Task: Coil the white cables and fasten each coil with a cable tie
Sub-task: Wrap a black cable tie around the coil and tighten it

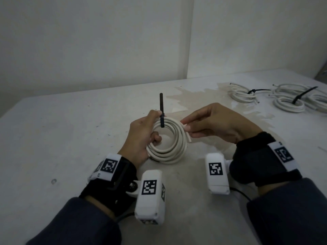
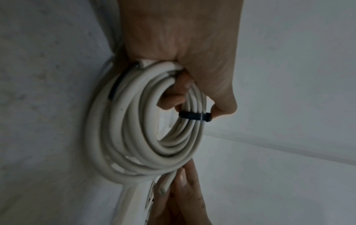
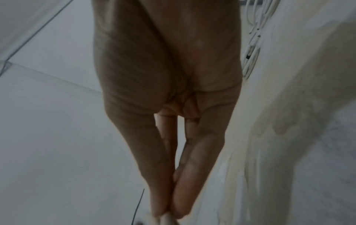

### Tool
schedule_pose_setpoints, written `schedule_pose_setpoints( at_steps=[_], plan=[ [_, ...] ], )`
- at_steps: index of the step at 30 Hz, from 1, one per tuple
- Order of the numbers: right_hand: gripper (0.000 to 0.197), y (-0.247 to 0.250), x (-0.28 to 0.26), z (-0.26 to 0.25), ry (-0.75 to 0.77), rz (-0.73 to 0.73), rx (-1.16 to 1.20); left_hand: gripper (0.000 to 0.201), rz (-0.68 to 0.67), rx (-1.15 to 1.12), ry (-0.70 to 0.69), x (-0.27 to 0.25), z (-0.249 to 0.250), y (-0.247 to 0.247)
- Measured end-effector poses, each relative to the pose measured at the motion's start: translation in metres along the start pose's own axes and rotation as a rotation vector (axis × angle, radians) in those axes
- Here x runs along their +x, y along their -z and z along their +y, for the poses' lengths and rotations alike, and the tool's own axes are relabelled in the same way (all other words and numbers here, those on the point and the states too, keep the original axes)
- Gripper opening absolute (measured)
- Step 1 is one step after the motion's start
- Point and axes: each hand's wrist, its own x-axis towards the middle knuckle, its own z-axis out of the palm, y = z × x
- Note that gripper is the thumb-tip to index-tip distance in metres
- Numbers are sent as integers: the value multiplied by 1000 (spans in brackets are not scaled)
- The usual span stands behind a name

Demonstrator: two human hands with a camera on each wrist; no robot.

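White cable coil (image 1: 168, 142) gripped in left hand (image 1: 141, 137), black cable tie (image 1: 161, 114) around it (tail upright), right hand (image 1: 212, 121) pinching loose cable end (image 1: 185, 129).

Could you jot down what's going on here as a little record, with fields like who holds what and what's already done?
Left hand: grips the white cable coil, thumb by the tie's head
Cable tie: black, wrapped round the coil, tail sticking up
Right hand: fingertips pinch a loose cable end
Finished coils: tied bundles lying far right on the table
Stain: pale patch on the tabletop
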Motion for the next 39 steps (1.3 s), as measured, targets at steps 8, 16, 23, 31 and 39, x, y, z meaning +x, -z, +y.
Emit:
schedule_pose_setpoints(
  at_steps=[8, 16, 23, 31, 39],
  plan=[
    [7, -1, 1, 1, -85, -150, 57, 19, -48, -158, 75, 2, 0, 6],
    [30, 1, 3, 4, 10, -237, 43, 18, -173, -309, 170, 9, -3, 9],
    [22, 4, 3, 7, 80, -300, 95, 18, -220, -395, 208, 12, -4, 11],
    [21, 2, 0, 0, 208, -70, -175, 19, -170, -349, 143, 10, -3, 7],
    [30, -5, 7, 6, 125, -38, -208, 10, -67, -164, -58, 4, -5, 2]
  ],
)
